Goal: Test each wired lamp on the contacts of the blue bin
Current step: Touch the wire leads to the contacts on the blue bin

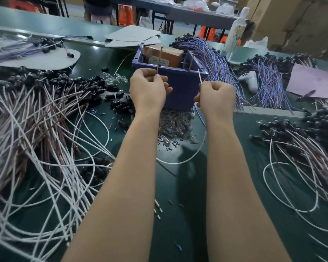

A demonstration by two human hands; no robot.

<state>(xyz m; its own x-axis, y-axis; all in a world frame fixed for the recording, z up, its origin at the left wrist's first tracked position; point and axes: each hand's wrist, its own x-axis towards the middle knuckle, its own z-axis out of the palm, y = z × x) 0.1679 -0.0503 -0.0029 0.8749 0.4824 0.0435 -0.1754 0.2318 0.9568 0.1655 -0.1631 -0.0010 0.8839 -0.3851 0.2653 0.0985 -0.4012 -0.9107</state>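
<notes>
Because the test needs each wire of one lamp on its own contact, the two hands work apart, in the middle of the frame, in front of the blue bin (180,87) that stands on the bench (187,186). The grip of the left hand (149,89) is clamped on the red wire end (157,71), pinched between thumb and fingertips. This end stands almost upright, its tip just under the left pin (161,54), which rises from the near wall of the bin. I cannot tell if they touch.

The grip of the right hand (217,98) is clamped on the white wire end (199,76). This end leans up and a little to the left, toward the right pin (192,62), and there seems to be a small gap between them. I judge that the short hold near each tip gives good aim.

A white loop (180,162) lies on the bench between the forearms and probably belongs to this lamp, but the lamp body itself I cannot find; it may be hidden under an arm. Inside the bin sits a brown box (165,53).
</notes>
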